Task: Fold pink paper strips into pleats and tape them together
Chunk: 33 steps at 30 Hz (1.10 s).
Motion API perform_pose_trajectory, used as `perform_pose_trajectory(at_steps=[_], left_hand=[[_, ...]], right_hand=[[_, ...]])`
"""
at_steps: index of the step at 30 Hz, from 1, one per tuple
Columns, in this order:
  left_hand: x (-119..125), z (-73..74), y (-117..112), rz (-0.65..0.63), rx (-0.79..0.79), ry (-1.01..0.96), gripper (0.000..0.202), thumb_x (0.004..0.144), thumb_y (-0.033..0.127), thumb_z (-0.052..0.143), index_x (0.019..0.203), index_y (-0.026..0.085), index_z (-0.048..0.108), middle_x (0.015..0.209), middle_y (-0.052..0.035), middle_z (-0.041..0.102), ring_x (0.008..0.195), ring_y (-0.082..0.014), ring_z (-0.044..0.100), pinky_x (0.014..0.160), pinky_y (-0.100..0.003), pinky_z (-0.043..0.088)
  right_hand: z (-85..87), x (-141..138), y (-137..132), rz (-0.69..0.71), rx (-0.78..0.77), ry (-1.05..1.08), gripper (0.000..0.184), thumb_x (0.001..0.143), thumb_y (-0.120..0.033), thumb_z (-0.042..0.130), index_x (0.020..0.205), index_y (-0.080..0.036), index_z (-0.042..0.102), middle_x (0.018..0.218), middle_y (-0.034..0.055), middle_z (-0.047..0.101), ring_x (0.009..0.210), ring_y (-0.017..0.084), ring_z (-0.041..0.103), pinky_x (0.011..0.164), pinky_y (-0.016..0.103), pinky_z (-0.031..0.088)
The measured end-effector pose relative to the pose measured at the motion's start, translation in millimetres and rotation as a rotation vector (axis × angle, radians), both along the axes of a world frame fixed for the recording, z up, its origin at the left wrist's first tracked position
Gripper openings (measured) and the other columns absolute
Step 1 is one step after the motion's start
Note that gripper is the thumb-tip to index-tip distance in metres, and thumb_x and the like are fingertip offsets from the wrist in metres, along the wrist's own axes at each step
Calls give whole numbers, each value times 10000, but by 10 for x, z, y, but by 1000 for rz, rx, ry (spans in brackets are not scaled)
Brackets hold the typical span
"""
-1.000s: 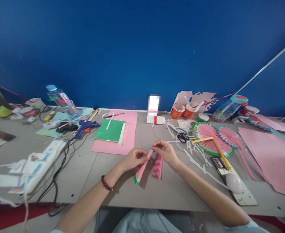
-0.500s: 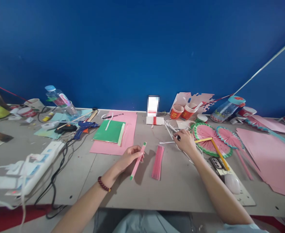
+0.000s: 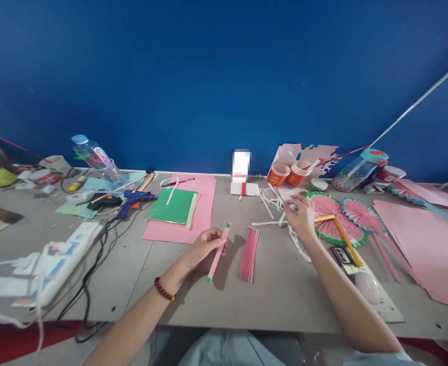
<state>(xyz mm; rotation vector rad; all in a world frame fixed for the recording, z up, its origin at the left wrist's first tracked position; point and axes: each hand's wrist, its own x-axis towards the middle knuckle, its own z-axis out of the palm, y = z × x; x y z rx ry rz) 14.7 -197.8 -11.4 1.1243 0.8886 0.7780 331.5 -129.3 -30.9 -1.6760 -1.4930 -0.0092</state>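
Left hand (image 3: pixel 204 247), centre frame, pinches a folded pink strip with green ends (image 3: pixel 218 253), held tilted above the grey table (image 3: pixel 277 290). Just right of it lies a second pleated pink piece (image 3: pixel 248 247), flat and untouched. Right hand (image 3: pixel 302 217) rests curled among the white paper strips (image 3: pixel 275 213), right of centre (whether it grips one, cannot tell). Two finished watermelon fans (image 3: pixel 338 216) lie further right. Judged progress: pleating done, joining not yet done.

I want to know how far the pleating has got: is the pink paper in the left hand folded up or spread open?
Folded up. The pink paper in the left hand is a narrow closed strip with green ends, not fanned.
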Motion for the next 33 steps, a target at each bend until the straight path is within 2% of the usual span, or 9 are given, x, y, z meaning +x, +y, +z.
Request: perform_pose_trajectory(at_steps=[3,6,11,13,19,22,25,30,33], left_hand=[[-2,0,1,-1,12,-11,165,752,272,610,679,161,512,675,-5,600,626,-128,576,660,-261,425],[-4,-4,3,-4,17,-18,156,759,262,606,684,159,518,675,-7,604,630,-127,578,663,-258,422],[-4,-37,10,4,-28,-102,200,762,313,629,719,163,503,685,-22,631,634,-138,592,643,-263,434],[-1,-49,14,12,-30,-149,227,780,352,623,768,167,492,697,-35,649,636,-144,600,640,-271,445],[2,-57,35,40,-21,-199,255,822,388,593,867,182,449,655,-13,636,576,-129,590,614,-267,472],[7,-49,43,60,-23,-222,243,831,381,579,871,193,430,625,20,602,479,-91,519,531,-229,446],[25,-9,40,63,-37,-257,211,843,360,555,893,199,428,576,50,552,423,-73,439,473,-207,409],[116,181,28,90,-27,-243,214,829,338,577,852,195,420,680,-4,618,577,-121,570,584,-243,450],[228,296,40,98,-12,-239,207,827,317,574,789,199,409,619,36,550,547,-93,511,579,-227,435]], right_hand=[[11,120,70,10,23,407,196,684,-382,615,706,-194,667,973,85,632,955,243,553,856,409,409],[65,147,70,123,36,728,222,686,-412,642,780,-212,664,938,50,644,901,207,574,807,361,437],[205,23,3,320,83,905,208,688,-419,679,768,-232,634,849,6,629,790,152,581,699,275,456],[255,-61,-30,384,76,961,214,680,-422,695,761,-239,619,800,-6,623,771,143,588,700,266,464],[320,-411,-220,663,-193,1206,231,739,-437,665,791,-233,572,815,5,650,842,166,631,789,319,485],[342,-582,-346,746,-286,1214,206,782,-412,645,809,-227,558,779,-3,667,780,147,638,745,294,483],[390,-711,-454,787,-338,1126,216,798,-417,633,820,-220,547,773,3,688,751,143,641,745,291,477],[451,-848,-579,782,-364,943,237,799,-424,628,831,-209,534,793,27,709,757,156,645,755,307,471],[444,-902,-619,777,-365,889,234,804,-422,623,810,-206,535,774,28,708,738,148,639,731,294,467]])
